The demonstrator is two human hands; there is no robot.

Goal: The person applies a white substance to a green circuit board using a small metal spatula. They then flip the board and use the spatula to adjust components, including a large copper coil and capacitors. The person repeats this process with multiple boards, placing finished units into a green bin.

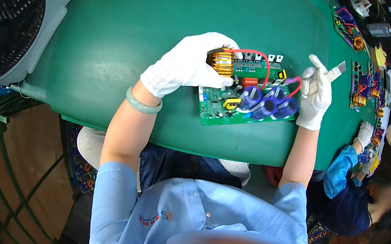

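While the left hand (188,60) closes its thumb and fingers around a copper-wound coil (222,64), the right hand (316,102) curls its fingers on a small flat-tipped tool (337,72), whose tip points up and to the right. Between the hands is the circuit board (214,109) that carries the coil: rightward from the left fingers, leftward from the right ones. Its long side runs left to right, the right end slightly farther from the body. The left hand is nearer, already touching; the right is just beside the board's right end, near its blue cylinders (264,108). Beyond spreads a green table (125,59), with a fan (9,26) at left and another person's gloved hand (365,134) at right.
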